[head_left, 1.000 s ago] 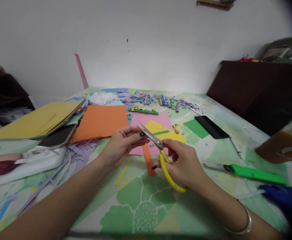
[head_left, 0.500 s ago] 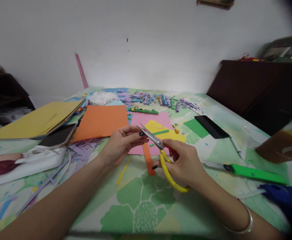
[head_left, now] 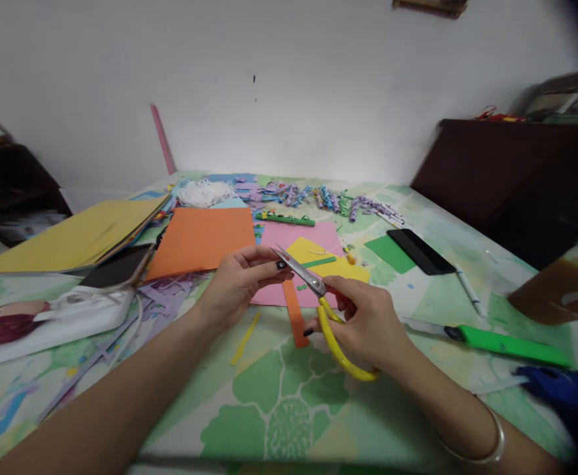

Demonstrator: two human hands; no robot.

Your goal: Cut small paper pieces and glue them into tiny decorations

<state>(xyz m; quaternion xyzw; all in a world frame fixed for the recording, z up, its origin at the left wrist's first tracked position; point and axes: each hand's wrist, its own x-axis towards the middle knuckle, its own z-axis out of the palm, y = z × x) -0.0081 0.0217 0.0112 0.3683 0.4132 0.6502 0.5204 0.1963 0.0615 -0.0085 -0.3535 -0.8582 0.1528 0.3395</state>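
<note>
My right hand [head_left: 365, 316] grips scissors [head_left: 313, 282] by their yellow handles, with the narrow blades pointing up and left. At the blade tips, my left hand [head_left: 239, 280] has thumb and fingers pinched together; whatever is between them is too small to make out. Below the blades an orange paper strip [head_left: 295, 320] lies partly over a pink sheet [head_left: 326, 234]. Yellow paper [head_left: 348, 269] with a thin green strip [head_left: 321, 262] on it rests on the pink sheet. A short yellow strip [head_left: 244, 340] lies on the tablecloth near my left wrist.
Left are orange sheets [head_left: 204, 237], yellow sheets [head_left: 71, 231] and a phone [head_left: 115, 266]. Curled paper pieces [head_left: 326, 198] and white string [head_left: 206, 193] lie at the back. Right are a dark phone [head_left: 420, 251], a green box cutter [head_left: 511, 346] and a drink cup [head_left: 561, 284].
Both hands and the scissors keep nearly the same pose. The whole view has shifted very slightly.
</note>
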